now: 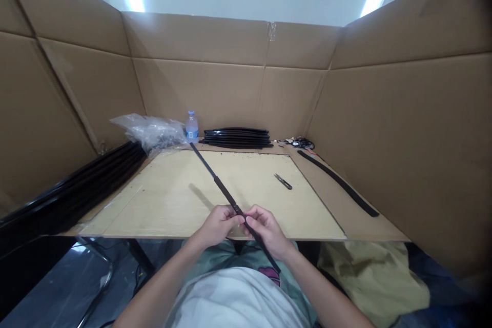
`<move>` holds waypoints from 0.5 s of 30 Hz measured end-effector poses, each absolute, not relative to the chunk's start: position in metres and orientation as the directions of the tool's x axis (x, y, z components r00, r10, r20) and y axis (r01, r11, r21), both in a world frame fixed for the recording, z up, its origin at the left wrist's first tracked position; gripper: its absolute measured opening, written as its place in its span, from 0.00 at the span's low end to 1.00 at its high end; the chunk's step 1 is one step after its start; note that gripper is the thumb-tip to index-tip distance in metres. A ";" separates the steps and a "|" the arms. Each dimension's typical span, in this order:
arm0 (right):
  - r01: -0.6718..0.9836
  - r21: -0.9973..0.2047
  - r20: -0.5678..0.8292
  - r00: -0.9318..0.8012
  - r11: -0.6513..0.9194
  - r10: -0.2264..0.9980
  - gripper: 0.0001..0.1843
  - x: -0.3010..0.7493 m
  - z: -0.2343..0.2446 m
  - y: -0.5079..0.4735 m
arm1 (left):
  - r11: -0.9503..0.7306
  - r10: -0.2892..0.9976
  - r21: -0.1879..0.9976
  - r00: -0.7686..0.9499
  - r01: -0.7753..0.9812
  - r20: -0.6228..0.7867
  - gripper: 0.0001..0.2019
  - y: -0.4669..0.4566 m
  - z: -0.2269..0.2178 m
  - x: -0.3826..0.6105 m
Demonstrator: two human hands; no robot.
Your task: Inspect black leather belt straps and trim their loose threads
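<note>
A long, thin black strip (226,192) runs diagonally from the far left of the board down toward my lap. A thicker dark section, like a sleeve, covers its middle. My left hand (222,225) pinches the strip just below that section, thumb and fingers closed. My right hand (265,225) grips it right beside the left, with the fingertips almost meeting. The lower end passes under my right hand and sticks out above my lap. Small details between the fingertips are hidden. Thread snips (283,181) lie on the board to the right, apart from both hands.
Cardboard walls (200,82) enclose the table on three sides. Along the back stand a plastic bag (149,130), a water bottle (191,127), stacked black strips (236,137) and tangled cords (302,142). Long black pieces (88,179) lie left; a curved black strip (338,182) lies right.
</note>
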State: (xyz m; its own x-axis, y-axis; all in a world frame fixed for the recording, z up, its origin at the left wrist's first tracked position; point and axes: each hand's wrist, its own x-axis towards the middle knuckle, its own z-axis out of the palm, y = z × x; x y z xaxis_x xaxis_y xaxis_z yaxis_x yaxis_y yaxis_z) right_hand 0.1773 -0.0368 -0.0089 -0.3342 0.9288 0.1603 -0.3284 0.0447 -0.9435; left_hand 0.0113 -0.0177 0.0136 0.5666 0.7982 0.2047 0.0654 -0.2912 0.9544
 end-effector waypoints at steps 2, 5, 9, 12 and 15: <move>-0.331 -0.943 0.144 -0.345 0.024 0.927 0.14 0.178 -0.011 -0.035 | -0.295 0.795 0.954 0.566 0.046 0.219 0.15 -0.017 0.014 0.012; -0.344 -0.939 0.116 -0.362 -0.017 0.925 0.17 0.178 -0.014 -0.032 | -0.323 0.797 0.946 0.549 0.039 0.250 0.14 -0.017 0.013 0.011; -0.297 -0.954 0.129 -0.334 0.025 0.934 0.12 0.177 -0.012 -0.031 | -0.355 0.829 0.925 0.503 0.135 0.245 0.16 -0.017 0.011 0.008; -0.285 -0.958 0.112 -0.333 0.013 0.936 0.12 0.175 -0.009 -0.033 | -0.349 0.839 0.922 0.494 0.168 0.228 0.18 -0.018 0.012 0.008; -0.316 -0.948 0.097 -0.376 -0.029 0.922 0.14 0.175 -0.007 -0.034 | -0.308 0.821 0.943 0.537 0.124 0.197 0.19 -0.021 0.014 0.009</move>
State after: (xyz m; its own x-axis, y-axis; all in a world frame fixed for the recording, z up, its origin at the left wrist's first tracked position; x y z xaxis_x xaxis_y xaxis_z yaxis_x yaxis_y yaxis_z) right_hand 0.1746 -0.0342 -0.0071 -0.3759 0.9216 0.0966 -0.3159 -0.0294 -0.9483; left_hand 0.0095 -0.0210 0.0141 0.5366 0.8205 0.1969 0.1245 -0.3078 0.9433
